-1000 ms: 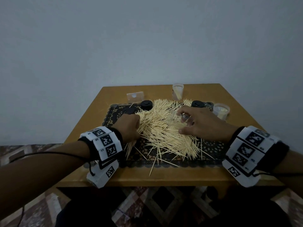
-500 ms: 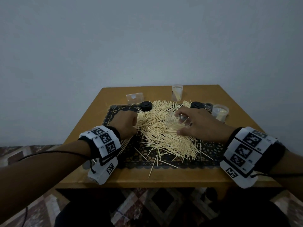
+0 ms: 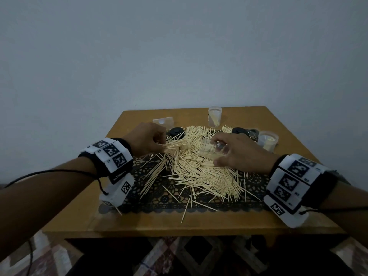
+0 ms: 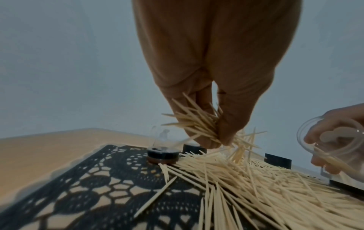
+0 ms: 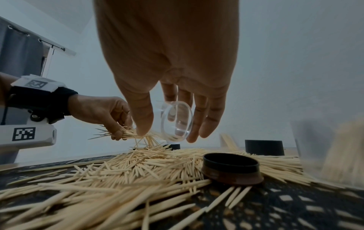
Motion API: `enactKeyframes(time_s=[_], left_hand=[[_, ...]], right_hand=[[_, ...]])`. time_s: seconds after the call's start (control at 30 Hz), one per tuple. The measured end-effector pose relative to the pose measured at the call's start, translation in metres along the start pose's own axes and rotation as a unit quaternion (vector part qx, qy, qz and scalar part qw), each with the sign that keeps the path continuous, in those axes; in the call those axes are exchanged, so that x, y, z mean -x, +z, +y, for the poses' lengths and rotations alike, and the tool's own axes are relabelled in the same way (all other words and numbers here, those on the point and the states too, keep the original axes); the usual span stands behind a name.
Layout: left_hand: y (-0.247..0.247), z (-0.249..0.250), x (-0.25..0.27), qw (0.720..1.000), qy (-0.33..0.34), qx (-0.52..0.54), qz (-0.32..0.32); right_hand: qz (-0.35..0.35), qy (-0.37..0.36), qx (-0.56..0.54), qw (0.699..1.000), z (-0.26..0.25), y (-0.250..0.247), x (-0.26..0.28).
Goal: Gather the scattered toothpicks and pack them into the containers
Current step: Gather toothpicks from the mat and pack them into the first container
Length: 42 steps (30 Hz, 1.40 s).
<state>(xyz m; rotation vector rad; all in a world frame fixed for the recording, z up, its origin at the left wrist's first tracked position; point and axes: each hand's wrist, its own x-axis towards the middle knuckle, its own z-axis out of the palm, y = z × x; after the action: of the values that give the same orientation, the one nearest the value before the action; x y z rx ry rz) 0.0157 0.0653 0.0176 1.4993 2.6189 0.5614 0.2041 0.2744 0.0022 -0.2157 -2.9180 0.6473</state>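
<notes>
While the left hand [image 3: 146,141] fingers clamp a bundle of pale wooden toothpicks [image 4: 199,124], loading is prepared.
Right hand [image 3: 237,154] fingers grip the clear round plastic container [image 3: 211,149] tilted, mouth leftward to receive them, above the desk [image 3: 139,222] pile.

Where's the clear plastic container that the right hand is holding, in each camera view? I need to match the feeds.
Head: the clear plastic container lies tilted just right of centre, gripped by the right hand.
Left wrist: at the right edge, open mouth toward the camera.
Right wrist: centre, between thumb and fingers.
Shared landmark: the pinched toothpick bundle in the left hand.
</notes>
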Motion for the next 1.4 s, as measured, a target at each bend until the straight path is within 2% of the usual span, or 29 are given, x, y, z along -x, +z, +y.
enactKeyframes(time_s=[0.13,0.4,0.83,1.4], left_hand=[[-0.007,0.003,-0.004,1.0,0.018,0.016,-0.017],[-0.017,0.023,-0.008,0.993,0.054,0.054,-0.089],[-0.006,0.045,-0.022,0.987,0.085,0.053,-0.128],[0.015,0.055,-0.034,0.993,0.055,0.083,-0.069]], right_hand=[[-0.001,0.006,0.005,1.0,0.0,-0.001,-0.002],[0.007,0.019,0.016,1.0,-0.001,-0.006,-0.004],[-0.004,-0.023,0.038,0.999,-0.013,-0.003,-0.005],[-0.018,0.011,0.027,0.999,-0.011,0.004,-0.007]])
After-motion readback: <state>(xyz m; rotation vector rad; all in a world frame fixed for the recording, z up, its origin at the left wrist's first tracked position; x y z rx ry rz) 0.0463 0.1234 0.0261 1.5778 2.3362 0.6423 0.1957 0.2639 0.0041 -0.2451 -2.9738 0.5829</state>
